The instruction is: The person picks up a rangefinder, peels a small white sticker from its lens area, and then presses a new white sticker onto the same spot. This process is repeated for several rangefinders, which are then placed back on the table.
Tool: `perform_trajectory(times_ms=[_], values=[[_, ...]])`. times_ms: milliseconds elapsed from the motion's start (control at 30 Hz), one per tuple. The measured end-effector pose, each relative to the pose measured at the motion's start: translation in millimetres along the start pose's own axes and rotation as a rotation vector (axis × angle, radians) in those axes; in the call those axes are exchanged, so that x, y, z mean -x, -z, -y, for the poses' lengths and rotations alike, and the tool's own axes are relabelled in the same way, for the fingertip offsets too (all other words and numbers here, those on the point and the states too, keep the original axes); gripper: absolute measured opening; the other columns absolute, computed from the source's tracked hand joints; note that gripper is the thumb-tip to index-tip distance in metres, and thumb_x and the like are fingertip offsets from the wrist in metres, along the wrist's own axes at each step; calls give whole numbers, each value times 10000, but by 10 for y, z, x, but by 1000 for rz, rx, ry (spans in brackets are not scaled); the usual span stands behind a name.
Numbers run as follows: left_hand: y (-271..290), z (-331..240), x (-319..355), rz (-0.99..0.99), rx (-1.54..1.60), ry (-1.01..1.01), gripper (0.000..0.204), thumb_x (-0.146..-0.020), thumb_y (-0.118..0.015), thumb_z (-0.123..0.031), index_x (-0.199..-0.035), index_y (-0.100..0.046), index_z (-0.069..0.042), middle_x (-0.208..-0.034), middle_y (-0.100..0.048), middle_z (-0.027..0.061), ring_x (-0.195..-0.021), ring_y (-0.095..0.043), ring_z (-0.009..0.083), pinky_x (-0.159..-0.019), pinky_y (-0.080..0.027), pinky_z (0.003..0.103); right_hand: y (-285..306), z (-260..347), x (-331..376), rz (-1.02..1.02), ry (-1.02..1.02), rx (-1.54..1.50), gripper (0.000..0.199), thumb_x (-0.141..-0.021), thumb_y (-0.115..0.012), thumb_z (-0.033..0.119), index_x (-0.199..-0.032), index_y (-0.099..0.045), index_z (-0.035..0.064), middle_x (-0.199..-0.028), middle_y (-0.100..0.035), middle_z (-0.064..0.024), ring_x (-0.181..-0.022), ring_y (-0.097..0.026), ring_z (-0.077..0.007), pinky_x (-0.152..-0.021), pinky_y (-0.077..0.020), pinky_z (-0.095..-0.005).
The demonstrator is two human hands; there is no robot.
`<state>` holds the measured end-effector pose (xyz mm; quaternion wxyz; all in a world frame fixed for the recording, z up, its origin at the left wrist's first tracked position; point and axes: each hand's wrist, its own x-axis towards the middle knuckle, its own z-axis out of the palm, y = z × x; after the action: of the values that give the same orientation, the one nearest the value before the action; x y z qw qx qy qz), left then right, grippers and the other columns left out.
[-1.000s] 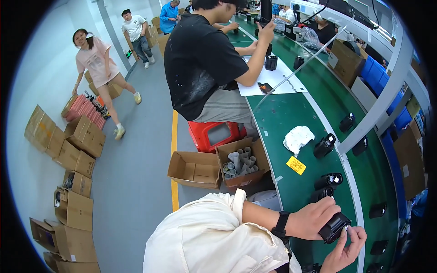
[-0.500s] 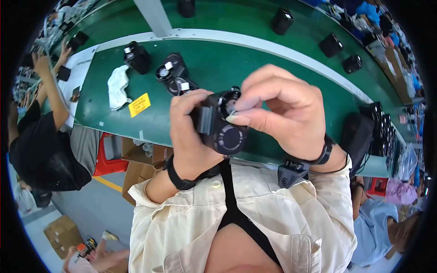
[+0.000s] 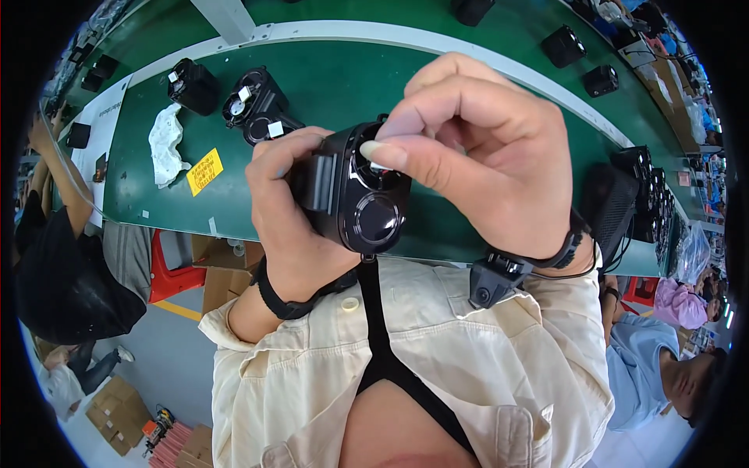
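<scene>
Black camera-like device [image 3: 355, 195] was held up close above the green surface [image 3: 328, 86]. Left hand [image 3: 285, 218] wrapped its body; right hand [image 3: 476, 156] fingers [image 3: 390, 152] pinched a small part at its top. I judged it rigid, light, glossy lens fragile: grip the sides

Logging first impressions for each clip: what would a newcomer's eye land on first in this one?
Dead centre, a black camera-like device with a round lens, gripped from the side by the left hand, while the right hand pinches at a small part on its top. Behind them runs a green workbench, with a white cloth and a yellow tag at its left and similar black units nearby.
</scene>
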<state>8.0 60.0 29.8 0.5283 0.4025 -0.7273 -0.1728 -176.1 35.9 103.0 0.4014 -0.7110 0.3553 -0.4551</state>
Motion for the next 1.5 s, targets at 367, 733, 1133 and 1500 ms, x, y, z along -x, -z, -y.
perform_trajectory(times_ms=[367, 733, 1133, 1500], values=[[36, -24, -63, 39, -42, 53, 819, -596, -882, -138, -1232, -377, -26, -1136, -453, 103, -1023, -510, 200, -903, -422, 323, 15, -90, -9, -55, 299, 320, 190, -780, -741, -9, -962, -685, 6, -900, -570, -35, -710, -497, -78, -593, -389, -211], [7, 32, -102, 3, -37, -47, 831, -598, -871, -148, -1248, -367, -33, -1162, -426, 104, -1070, -474, 206, -917, -403, 336, -144, -143, -91, 171, -270, -738, 249, -944, -562, 111, -1166, -598, 6, -1243, -567, -138, -1107, -566, -199, -934, -460, -319], [-52, 100, -93, 20, 146, -40, 807, -596, -863, -128, -1220, -357, -53, -1152, -440, 95, -1054, -491, 193, -906, -409, 331, -157, -243, -105, 231, -228, -924, 214, -951, -543, 86, -1141, -592, 0, -1190, -609, -155, -1087, -593, -212, -949, -473, -338], [-101, 84, -105, 33, 27, -27, 909, -570, -884, -155, -1281, -328, -47, -1198, -451, 112, -1087, -508, 216, -913, -432, 352, -162, -203, -74, 159, -297, -927, 250, -951, -550, 110, -1169, -590, -6, -1193, -609, -149, -1088, -589, -205, -960, -461, -339]])
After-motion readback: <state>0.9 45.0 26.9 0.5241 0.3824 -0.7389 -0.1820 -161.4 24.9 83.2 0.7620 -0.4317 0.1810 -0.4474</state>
